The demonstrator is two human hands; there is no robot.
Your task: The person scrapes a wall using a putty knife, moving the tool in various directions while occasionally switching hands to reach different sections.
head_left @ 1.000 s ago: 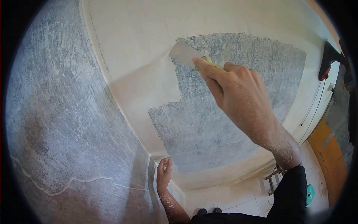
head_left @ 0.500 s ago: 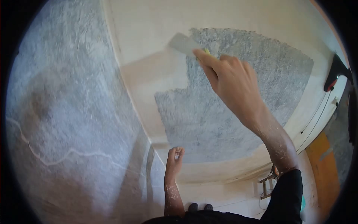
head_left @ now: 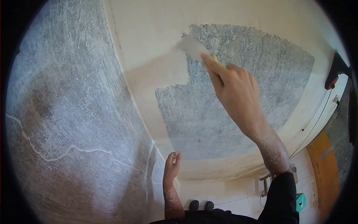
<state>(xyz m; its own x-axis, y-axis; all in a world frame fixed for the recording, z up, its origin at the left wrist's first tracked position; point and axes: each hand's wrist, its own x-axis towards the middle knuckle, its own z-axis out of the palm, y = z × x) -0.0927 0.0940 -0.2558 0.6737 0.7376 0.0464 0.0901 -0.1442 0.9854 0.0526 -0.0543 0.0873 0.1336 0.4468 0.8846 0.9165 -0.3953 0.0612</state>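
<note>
My right hand [head_left: 236,84] is closed around the yellow-green handle of a putty knife [head_left: 194,47]. The wide blade lies against the wall, at the upper left edge of a bare grey patch [head_left: 220,115] where cream paint [head_left: 153,33] meets rough plaster. Most of the handle is hidden by my fingers. Low in the view, my left hand [head_left: 172,166] hangs near the wall corner with its fingers curled in and nothing visible in them. Pale flecks cling to both forearms.
On the left stands a grey scraped wall [head_left: 74,93] with a white wavy line [head_left: 56,159]. A black and red object [head_left: 335,71] with cords is at the right. Below are a wooden stool [head_left: 265,184], a teal object [head_left: 300,202] and an orange panel [head_left: 323,164].
The putty knife and my right hand have shifted slightly right and down along the patch edge. A little more grey shows by the blade's tip. My left hand has dropped slightly.
</note>
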